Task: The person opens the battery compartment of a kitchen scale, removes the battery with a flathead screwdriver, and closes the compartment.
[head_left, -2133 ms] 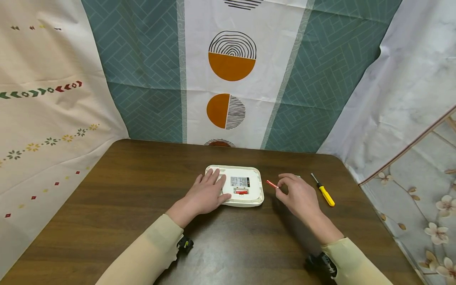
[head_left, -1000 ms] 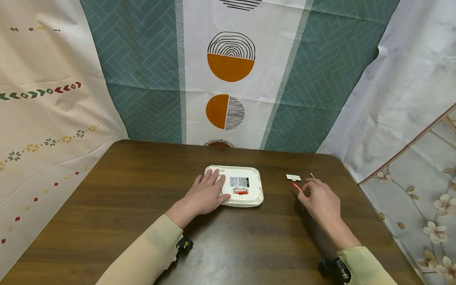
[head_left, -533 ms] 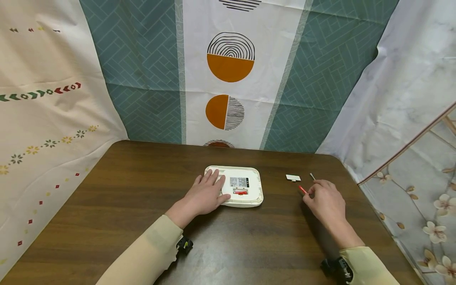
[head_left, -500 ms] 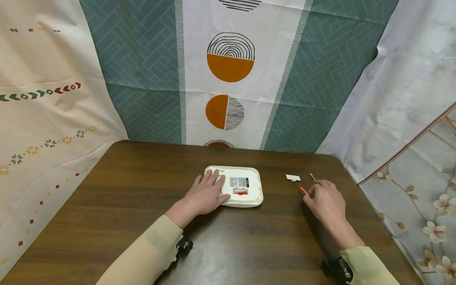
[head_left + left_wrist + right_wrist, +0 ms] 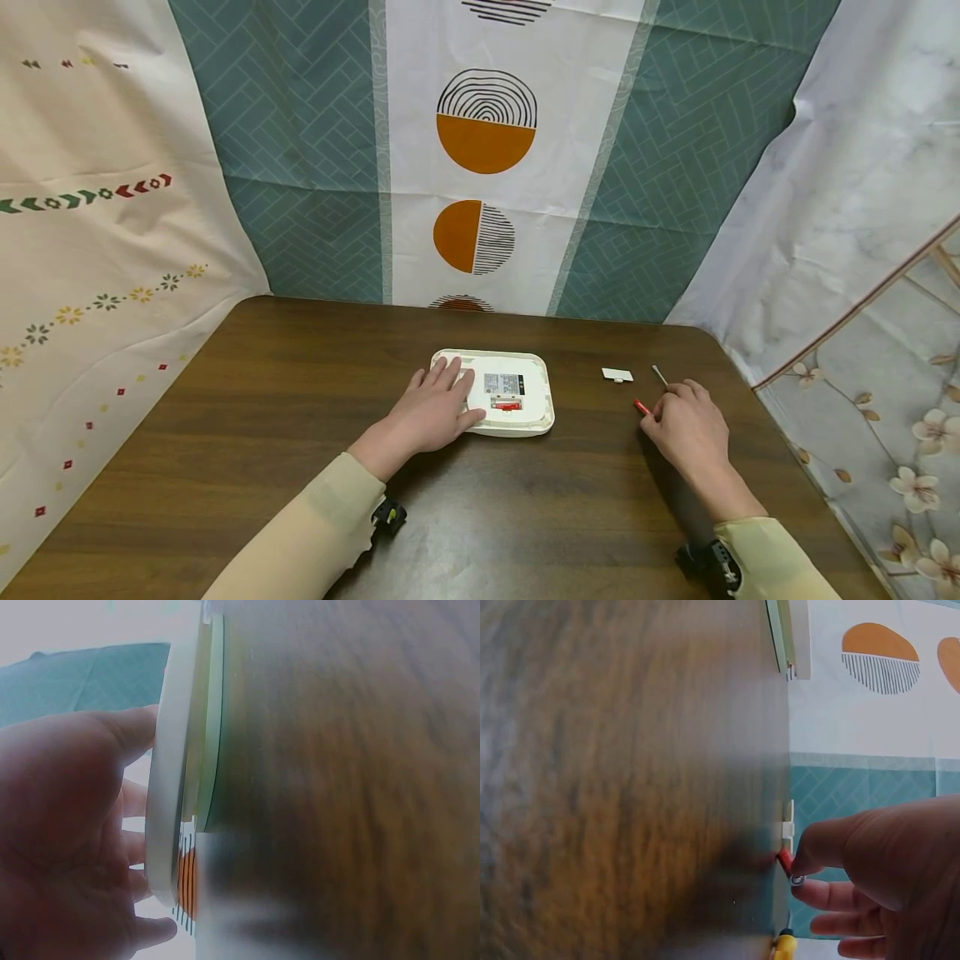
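A white device (image 5: 536, 400) with rounded corners lies label side up on the brown table. In its battery slot sits a red battery (image 5: 506, 405). My left hand (image 5: 431, 408) rests flat on the device's left part, fingers spread. Off to the right, my right hand (image 5: 690, 425) pinches a second red battery (image 5: 641, 407) between thumb and index finger. In the right wrist view this battery (image 5: 784, 859) is tilted, one end right by the tabletop.
A small white battery cover (image 5: 617, 375) lies between the device and my right hand. Behind that hand is a screwdriver (image 5: 659, 375); its yellow handle (image 5: 785, 946) shows in the right wrist view. Patterned cloths (image 5: 315, 167) hang around the table.
My right hand has carried the pinched battery rightward from beside the device and lowered it towards the table, uncovering the battery cover and hiding the screwdriver's handle. My left hand stays put.
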`<state>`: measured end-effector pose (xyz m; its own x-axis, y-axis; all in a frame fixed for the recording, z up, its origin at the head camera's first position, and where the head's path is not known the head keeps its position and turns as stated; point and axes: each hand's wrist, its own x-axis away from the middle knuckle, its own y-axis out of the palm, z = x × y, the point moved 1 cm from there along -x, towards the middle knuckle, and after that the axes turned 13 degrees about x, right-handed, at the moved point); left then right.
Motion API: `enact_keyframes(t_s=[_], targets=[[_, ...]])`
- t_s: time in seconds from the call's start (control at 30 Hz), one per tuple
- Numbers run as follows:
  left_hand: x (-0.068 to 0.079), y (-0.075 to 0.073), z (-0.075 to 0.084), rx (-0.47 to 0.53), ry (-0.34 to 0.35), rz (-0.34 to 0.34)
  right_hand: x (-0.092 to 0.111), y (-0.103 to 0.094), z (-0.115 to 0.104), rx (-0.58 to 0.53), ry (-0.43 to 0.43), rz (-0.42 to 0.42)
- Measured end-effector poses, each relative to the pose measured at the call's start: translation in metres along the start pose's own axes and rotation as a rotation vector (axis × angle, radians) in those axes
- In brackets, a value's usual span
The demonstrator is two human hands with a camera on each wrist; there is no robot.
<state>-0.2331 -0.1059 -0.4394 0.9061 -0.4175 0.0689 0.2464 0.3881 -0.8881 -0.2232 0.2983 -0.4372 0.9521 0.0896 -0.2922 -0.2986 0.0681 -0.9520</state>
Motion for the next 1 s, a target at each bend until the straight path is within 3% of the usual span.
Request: enact_keyframes(t_s=[0.33,1.0], targets=[[-0.0009,0.0011,-0.0003,-0.002,-0.003,0.006,0.0004,0.0031,0.0031,0.051,-0.013,-0.087],[-0.0024,0.0027,-0.002,-0.005,-0.005,0.01,0.0,0.0004,-0.0001,0.057,-0.023,-0.126]])
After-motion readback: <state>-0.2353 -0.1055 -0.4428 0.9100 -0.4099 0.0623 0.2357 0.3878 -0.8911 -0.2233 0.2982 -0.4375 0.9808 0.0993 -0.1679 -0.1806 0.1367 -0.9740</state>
